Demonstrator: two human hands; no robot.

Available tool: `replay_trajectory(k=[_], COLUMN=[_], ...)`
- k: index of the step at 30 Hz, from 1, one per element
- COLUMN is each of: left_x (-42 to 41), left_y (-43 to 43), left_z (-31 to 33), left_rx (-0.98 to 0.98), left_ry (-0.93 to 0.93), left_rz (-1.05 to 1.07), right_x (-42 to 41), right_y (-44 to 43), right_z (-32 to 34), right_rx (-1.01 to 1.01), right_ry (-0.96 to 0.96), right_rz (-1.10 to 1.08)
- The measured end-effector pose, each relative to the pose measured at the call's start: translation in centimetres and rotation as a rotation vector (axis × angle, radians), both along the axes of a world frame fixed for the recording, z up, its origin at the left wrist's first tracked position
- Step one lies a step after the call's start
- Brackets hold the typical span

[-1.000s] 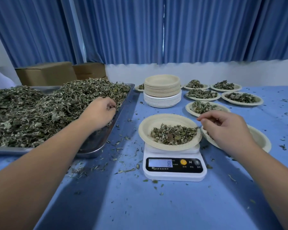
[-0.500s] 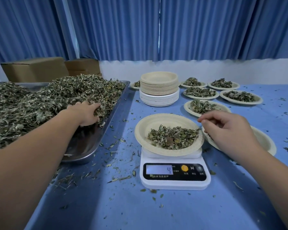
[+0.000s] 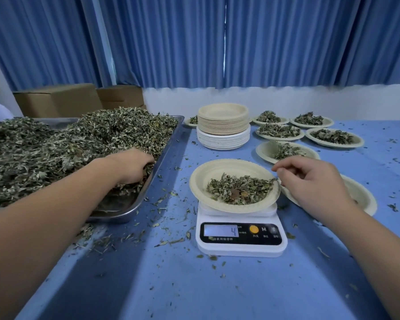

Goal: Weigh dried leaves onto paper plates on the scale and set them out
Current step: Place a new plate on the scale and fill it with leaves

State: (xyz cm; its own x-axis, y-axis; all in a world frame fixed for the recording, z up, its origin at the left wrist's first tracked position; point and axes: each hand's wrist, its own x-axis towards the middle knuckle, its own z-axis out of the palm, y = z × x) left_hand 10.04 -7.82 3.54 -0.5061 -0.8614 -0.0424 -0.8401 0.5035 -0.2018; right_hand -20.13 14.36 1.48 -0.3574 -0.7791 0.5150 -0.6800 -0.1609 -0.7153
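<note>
Topping up: scale (image 3: 240, 245) reads 4, plate (image 3: 217, 172) on it part-filled. At plate's 9 o'clock, left grip (image 3: 129, 166) curled round dried leaves (image 3: 56, 146) in tray (image 3: 164, 144). At 3 o'clock rim, right grip (image 3: 310, 181) pinched shut, contents unclear. Next, probably: carry clump over, sprinkle slowly.

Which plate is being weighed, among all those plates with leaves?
Find the metal tray heaped with leaves on the left; right of it sits a white scale. The plate rests on that scale, the only leaf-filled one off the blue table.
</note>
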Motion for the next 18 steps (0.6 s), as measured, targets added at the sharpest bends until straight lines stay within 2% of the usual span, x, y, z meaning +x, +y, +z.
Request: replay_trajectory(k=[4, 10, 12, 15, 18], left_x=[1.0, 2.1, 2.3, 2.6, 2.7], left_y=[1.0, 2.9, 3.6, 4.2, 4.4], left_z=[1.2, 2.8, 3.1, 3.1, 3.1], left_rx=[0.010, -0.195, -0.259, -0.356, -0.275], left_ry=[0.123, 0.294, 0.279, 0.151, 0.177], left_rz=[-0.003, -0.044, -0.027, 0.008, 0.047], right_x=[0.2, 0.3, 0.3, 0.4, 0.5], right_y=[0.5, 0.9, 1.0, 1.0, 1.1], right_z=[0.3, 0.4, 0.4, 0.5, 0.6], right_rx=[0.003, 0.013, 0.015, 0.020, 0.017], right_ry=[-0.024, -0.053, -0.059, -0.047, -0.033], right_rz=[0.004, 0.001, -0.003, -0.010, -0.013])
